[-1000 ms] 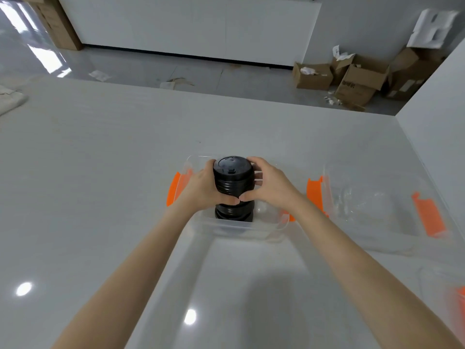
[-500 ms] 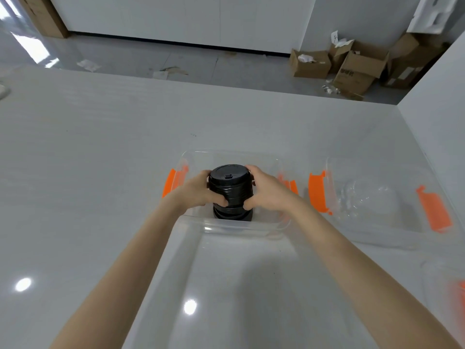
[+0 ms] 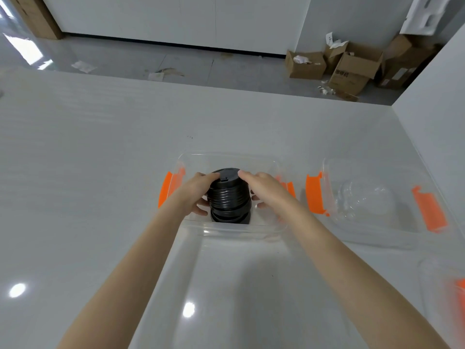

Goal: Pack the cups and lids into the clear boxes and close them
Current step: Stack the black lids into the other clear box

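A stack of black lids (image 3: 228,197) stands upright inside a clear box (image 3: 226,157) with orange latches (image 3: 164,188), near its front wall. My left hand (image 3: 193,195) wraps the stack's left side, thumb on the top lid. On the right side my right hand (image 3: 264,190) holds it, thumb at the top rim and fingers against the side. The stack's base rests low in the box.
A second clear box (image 3: 329,172) with orange latches stands to the right, holding clear plastic pieces (image 3: 364,200). A flat clear lid (image 3: 251,285) lies in front, under my arms. Part of a third box (image 3: 450,298) shows at the lower right. A white wall rises on the right.
Both hands have lowered the stack of black lids from above the rim down into the clear box. My fingers have loosened slightly around it.
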Motion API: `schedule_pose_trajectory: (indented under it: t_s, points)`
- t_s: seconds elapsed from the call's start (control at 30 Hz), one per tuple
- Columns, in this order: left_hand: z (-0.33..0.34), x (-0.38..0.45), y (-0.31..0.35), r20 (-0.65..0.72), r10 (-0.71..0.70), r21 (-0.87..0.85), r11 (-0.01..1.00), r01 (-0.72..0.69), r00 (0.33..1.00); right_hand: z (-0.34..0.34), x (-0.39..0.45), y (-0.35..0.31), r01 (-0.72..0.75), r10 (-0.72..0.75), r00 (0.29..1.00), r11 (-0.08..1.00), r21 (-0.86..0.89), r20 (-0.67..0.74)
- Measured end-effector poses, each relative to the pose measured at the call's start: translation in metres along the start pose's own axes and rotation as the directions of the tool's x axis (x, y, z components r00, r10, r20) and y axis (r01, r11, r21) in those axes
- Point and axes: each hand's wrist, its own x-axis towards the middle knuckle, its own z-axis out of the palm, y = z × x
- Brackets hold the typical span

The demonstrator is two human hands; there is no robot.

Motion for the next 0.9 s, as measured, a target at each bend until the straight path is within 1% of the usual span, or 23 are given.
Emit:
schedule_pose_trajectory:
  t_s: [0.07, 0.17, 0.3, 0.47, 0.63, 0.77, 0.9]
  points:
    - [0.0013, 0.0007, -0.0011, -0.011, 0.009, 0.015, 1.0, -0.009, 1.0, 0.0008, -0.0011, -0.0018, -0.004, 0.005, 1.0, 0.999, -0.046, 0.002]
    - [0.0029, -0.0001, -0.0015, -0.027, 0.02, -0.015, 1.0, -0.02, 0.999, 0.0016, -0.0028, -0.0054, 0.01, -0.011, 1.0, 0.998, -0.057, -0.019]
    - [0.0048, -0.004, -0.0026, -0.052, 0.037, 0.0, 0.999, -0.037, 0.998, 0.0022, -0.0069, -0.0061, 0.025, -0.026, 0.999, 0.999, -0.029, -0.036]
    - [0.0052, -0.0077, -0.0014, -0.083, 0.092, 0.025, 0.996, -0.09, 0.992, 0.003, -0.0097, -0.0065, 0.072, -0.071, 0.996, 0.997, 0.022, -0.054]
    - [0.0066, -0.0083, 0.0043, -0.094, 0.129, 0.014, 0.992, -0.128, 0.987, 0.0023, -0.0069, -0.0058, 0.079, -0.072, 0.994, 0.992, 0.096, -0.078]
    - [0.0105, -0.006, 0.0067, -0.115, 0.163, 0.022, 0.987, -0.162, 0.98, 0.0047, -0.0041, -0.0033, 0.093, -0.085, 0.993, 0.99, 0.107, -0.082]
    - [0.0103, -0.003, 0.005, -0.12, 0.151, 0.022, 0.989, -0.149, 0.981, 0.0057, -0.0015, -0.0008, 0.086, -0.077, 0.994, 0.988, 0.131, -0.076]
